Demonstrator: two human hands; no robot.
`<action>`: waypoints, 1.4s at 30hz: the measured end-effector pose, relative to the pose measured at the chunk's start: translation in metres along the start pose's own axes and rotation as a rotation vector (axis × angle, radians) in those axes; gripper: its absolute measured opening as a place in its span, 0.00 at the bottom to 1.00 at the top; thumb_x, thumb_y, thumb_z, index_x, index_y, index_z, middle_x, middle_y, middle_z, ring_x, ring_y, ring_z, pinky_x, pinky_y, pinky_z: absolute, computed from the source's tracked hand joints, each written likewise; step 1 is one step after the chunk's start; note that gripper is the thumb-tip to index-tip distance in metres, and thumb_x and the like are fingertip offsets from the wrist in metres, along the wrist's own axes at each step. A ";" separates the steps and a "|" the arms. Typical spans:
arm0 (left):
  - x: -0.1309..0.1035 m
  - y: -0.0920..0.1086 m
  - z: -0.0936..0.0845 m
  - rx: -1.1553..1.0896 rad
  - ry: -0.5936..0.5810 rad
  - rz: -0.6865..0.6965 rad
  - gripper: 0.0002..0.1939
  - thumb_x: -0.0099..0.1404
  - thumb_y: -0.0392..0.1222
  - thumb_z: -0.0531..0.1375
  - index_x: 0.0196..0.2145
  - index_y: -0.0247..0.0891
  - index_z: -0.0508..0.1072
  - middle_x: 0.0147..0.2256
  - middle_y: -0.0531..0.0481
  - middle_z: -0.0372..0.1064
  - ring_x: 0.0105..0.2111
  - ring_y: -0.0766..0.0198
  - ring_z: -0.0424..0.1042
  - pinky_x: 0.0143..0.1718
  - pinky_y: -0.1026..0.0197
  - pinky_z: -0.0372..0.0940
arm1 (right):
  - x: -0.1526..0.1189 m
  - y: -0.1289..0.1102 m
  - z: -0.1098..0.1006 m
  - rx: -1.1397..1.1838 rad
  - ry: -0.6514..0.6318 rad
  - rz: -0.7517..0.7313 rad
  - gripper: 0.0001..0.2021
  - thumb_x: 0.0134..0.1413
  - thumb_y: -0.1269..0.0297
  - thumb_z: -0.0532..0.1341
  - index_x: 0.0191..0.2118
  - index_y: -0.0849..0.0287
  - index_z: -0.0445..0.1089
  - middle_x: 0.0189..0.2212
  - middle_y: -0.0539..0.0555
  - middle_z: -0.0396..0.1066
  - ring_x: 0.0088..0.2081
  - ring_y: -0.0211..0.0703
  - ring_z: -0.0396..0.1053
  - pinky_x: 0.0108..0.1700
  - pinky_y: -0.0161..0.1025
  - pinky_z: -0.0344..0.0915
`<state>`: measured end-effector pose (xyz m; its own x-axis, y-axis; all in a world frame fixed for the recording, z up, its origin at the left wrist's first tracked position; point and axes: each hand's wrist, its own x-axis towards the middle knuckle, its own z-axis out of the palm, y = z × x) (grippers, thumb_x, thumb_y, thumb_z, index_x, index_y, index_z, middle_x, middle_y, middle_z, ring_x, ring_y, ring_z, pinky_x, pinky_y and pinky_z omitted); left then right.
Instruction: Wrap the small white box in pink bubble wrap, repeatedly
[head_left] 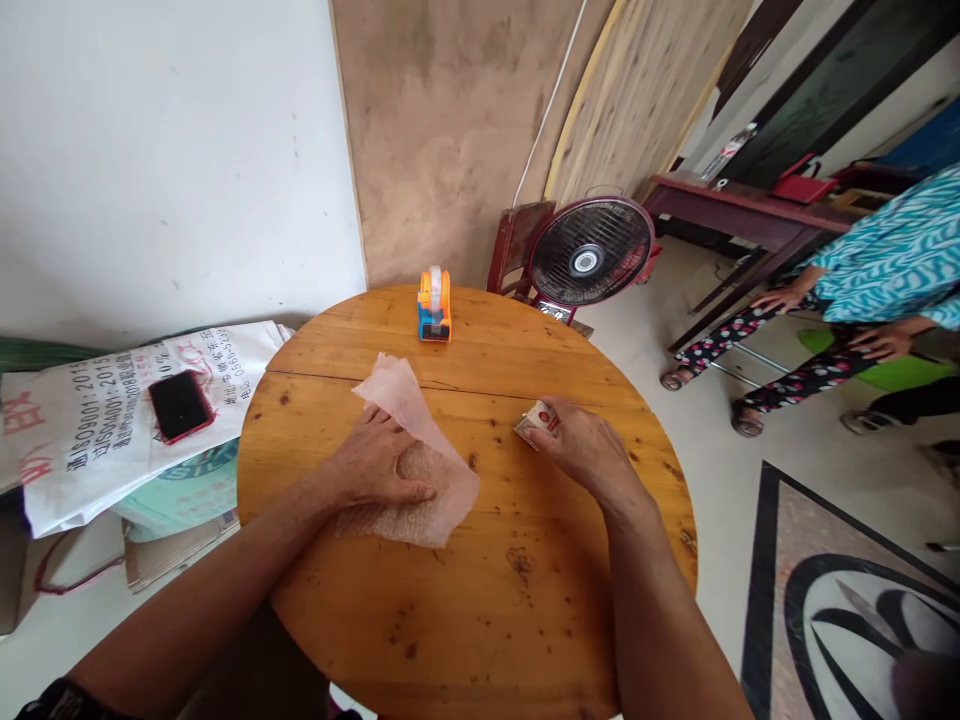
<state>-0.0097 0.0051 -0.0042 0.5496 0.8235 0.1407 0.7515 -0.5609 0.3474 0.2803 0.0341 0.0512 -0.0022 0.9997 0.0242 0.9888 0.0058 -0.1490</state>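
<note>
My left hand (379,460) lies flat on a sheet of bubble wrap (442,495), its thumb stretched out to the right. A folded-up flap of the wrap stands over its fingers and partly hides them. Out to the right, just above the tabletop or resting on it, my right hand (585,440) is closed round a small pale box (541,418) with a red mark. Most of that box is covered by the fingers. Beyond both hands, near the table's far edge, stands an orange and blue tape dispenser (435,305) with a roll of clear tape.
The round wooden table (465,640) has a plank seam across it. Behind it is a fan (589,255) by a wooden chair (516,245). A phone (180,406) lies on white printed sacks (75,430) at left. A seated person (885,260) is at right, near a dark red desk (735,215).
</note>
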 end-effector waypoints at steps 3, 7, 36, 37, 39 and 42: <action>0.000 0.002 -0.003 -0.052 0.016 -0.014 0.34 0.54 0.60 0.65 0.54 0.38 0.71 0.55 0.39 0.69 0.56 0.39 0.64 0.59 0.40 0.54 | -0.002 -0.003 -0.007 0.274 0.071 -0.002 0.20 0.50 0.57 0.63 0.49 0.57 0.71 0.37 0.58 0.77 0.41 0.56 0.73 0.44 0.50 0.67; 0.000 0.005 -0.003 -0.082 0.050 -0.010 0.33 0.54 0.58 0.65 0.53 0.38 0.71 0.56 0.39 0.68 0.57 0.39 0.63 0.59 0.41 0.55 | -0.032 -0.028 -0.018 0.958 -0.087 -0.319 0.24 0.50 0.50 0.65 0.52 0.52 0.67 0.45 0.56 0.75 0.44 0.53 0.73 0.45 0.48 0.69; -0.002 -0.002 0.005 -0.070 0.021 0.020 0.62 0.47 0.61 0.69 0.70 0.38 0.42 0.69 0.35 0.47 0.68 0.38 0.45 0.66 0.40 0.42 | -0.029 -0.076 0.037 0.822 -0.024 -0.252 0.21 0.55 0.54 0.61 0.52 0.56 0.63 0.43 0.56 0.73 0.43 0.48 0.71 0.45 0.45 0.68; -0.001 -0.002 0.005 -0.075 0.023 0.018 0.64 0.46 0.62 0.69 0.70 0.38 0.42 0.69 0.34 0.46 0.69 0.37 0.44 0.66 0.40 0.42 | -0.030 -0.077 0.036 0.879 -0.011 -0.251 0.21 0.56 0.53 0.60 0.53 0.56 0.63 0.46 0.57 0.72 0.45 0.49 0.71 0.45 0.46 0.69; -0.001 -0.003 0.005 -0.080 0.018 0.011 0.66 0.45 0.66 0.69 0.70 0.37 0.42 0.69 0.32 0.46 0.69 0.37 0.44 0.66 0.40 0.42 | -0.029 -0.077 0.032 1.071 -0.033 -0.197 0.22 0.60 0.48 0.55 0.53 0.55 0.61 0.50 0.59 0.70 0.46 0.49 0.72 0.40 0.45 0.72; -0.001 -0.004 0.005 -0.075 -0.008 0.007 0.67 0.44 0.71 0.67 0.70 0.35 0.43 0.69 0.30 0.46 0.69 0.37 0.44 0.67 0.40 0.40 | -0.025 -0.072 0.027 1.279 -0.165 -0.094 0.22 0.63 0.44 0.50 0.53 0.53 0.59 0.51 0.59 0.69 0.42 0.48 0.74 0.30 0.41 0.73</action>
<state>-0.0116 0.0062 -0.0106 0.5582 0.8185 0.1360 0.7182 -0.5587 0.4148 0.2055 0.0092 0.0348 -0.1725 0.9848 -0.0217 0.1396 0.0026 -0.9902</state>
